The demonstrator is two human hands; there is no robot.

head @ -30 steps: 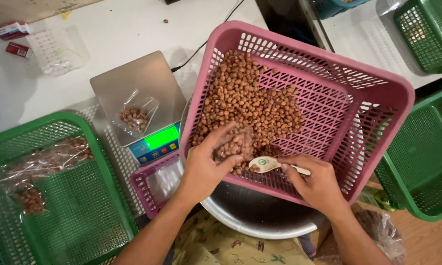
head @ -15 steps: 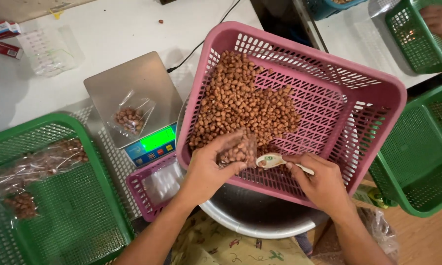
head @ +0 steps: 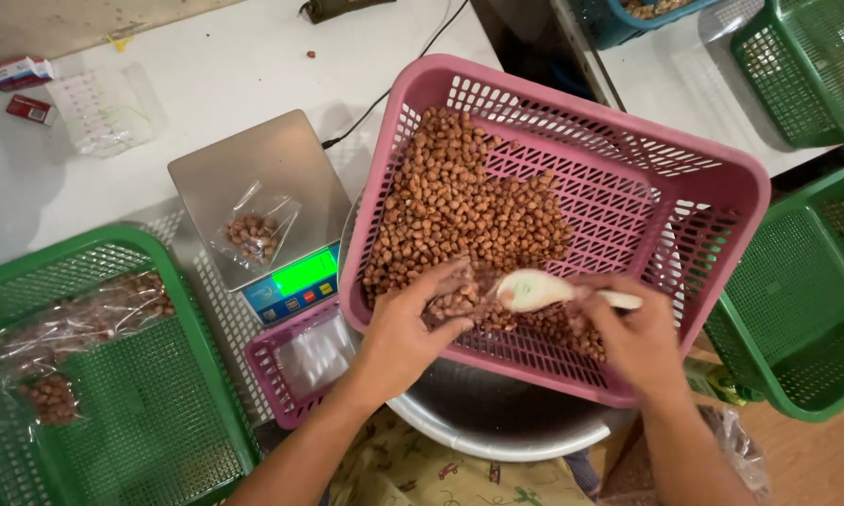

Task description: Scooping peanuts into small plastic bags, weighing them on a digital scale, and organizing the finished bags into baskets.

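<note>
Left hand: the left hand (head: 405,335) reaches in from the lower edge, forearm angled up and to the right, fingers curled round the mouth of a small clear bag (head: 452,298) that already holds some peanuts, keeping it inside the pink basket (head: 628,131).
Right hand: the right hand (head: 633,335) comes in from the lower right, closed on the handle of a pale plastic spoon (head: 532,290) whose bowl lies level and points left, just at the bag's mouth.
Peanuts: a heap of red-brown peanuts (head: 459,201) covers the left half of the pink basket's floor; the right half shows bare lattice.
Pink basket: tilted, its near rim resting over a steel bowl (head: 497,426) at the person's lap.
Scale: a steel-topped digital scale (head: 253,173) stands to the left on the white table (head: 216,75), its display (head: 302,274) lit green; a clear bag with a few peanuts (head: 253,232) lies on the platform.
Small pink tray: just below the scale, a small pink basket (head: 291,361) holds clear plastic.
Filled bags: clear bags of peanuts (head: 75,323) lie in the green basket (head: 112,431) at far left.
Packages: two small red-and-white boxes (head: 26,84) and a clear measuring cup (head: 103,108) sit at the table's upper left.
Right side: more green baskets (head: 797,309) stand at the right.
</note>
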